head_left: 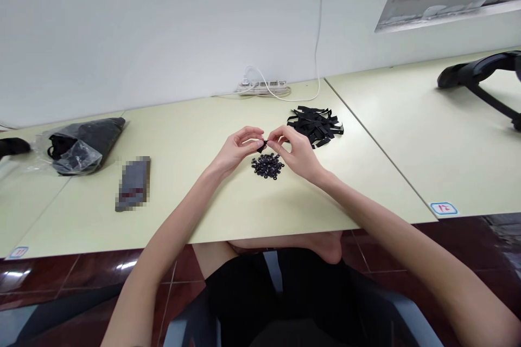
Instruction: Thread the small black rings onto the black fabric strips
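Note:
Over the middle of the table, my left hand (239,149) pinches a short black strap (262,146) between thumb and fingers. My right hand (295,152) meets it from the other side, its thumb and forefinger closed on the strap's right end. Any small part between those fingertips is too small to make out. Just below the fingertips lies a pile of small round black pieces (266,166), some with a hole in the centre. A heap of cut black straps (315,124) lies behind my right hand, which hides part of it.
A power strip (268,87) with a white cable (317,54) lies against the wall. To the left are a clear plastic bag (87,143) with black material and a blurred-out dark object (133,183). A black curved frame (480,76) rests at far right. The table's front edge (277,236) is near my lap.

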Motion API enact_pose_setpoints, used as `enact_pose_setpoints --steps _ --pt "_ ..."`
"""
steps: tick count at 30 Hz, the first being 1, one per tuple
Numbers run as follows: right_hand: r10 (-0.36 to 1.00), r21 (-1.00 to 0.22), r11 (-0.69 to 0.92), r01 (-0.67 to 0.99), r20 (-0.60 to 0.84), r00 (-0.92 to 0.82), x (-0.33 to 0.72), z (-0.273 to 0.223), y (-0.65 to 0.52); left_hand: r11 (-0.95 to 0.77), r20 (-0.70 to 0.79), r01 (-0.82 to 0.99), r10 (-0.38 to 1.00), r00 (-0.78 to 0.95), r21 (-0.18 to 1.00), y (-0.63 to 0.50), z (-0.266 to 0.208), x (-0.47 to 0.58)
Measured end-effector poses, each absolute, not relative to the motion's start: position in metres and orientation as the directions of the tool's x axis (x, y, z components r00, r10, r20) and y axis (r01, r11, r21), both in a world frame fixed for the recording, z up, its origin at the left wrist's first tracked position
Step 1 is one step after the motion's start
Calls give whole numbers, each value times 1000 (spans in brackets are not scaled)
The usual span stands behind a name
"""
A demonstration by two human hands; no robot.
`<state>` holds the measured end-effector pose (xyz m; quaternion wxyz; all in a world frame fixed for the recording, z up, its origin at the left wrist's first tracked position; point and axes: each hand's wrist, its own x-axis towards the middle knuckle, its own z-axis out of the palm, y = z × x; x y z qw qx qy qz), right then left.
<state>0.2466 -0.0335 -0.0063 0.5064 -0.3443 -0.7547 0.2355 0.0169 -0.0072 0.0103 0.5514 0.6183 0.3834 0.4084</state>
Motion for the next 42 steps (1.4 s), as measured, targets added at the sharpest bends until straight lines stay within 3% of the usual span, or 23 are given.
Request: enact_pose_setpoints --steps 8,15,22,28,36,42 --pt "665 -599 746 290 693 -277 247 -14 -31 -110 98 8 915 392 994 -10 9 21" --pt "623 -492 779 390 682 -384 246 -16 -36 -123 111 30 956 273 992 -12 9 21" --pt "637 -491 753 437 711 -299 245 -14 -35 -114 98 32 942 322 993 -15 11 25" --pt "558 -392 807 441 751 -352 247 -12 -34 -112 82 66 931 355 991 -19 11 30" --pt "641 -512 735 445 739 -207 254 -8 -28 -160 97 128 911 402 979 -21 11 33" --pt "611 -481 787 388 695 -379 253 -9 -28 -166 111 101 905 411 981 -18 6 31"
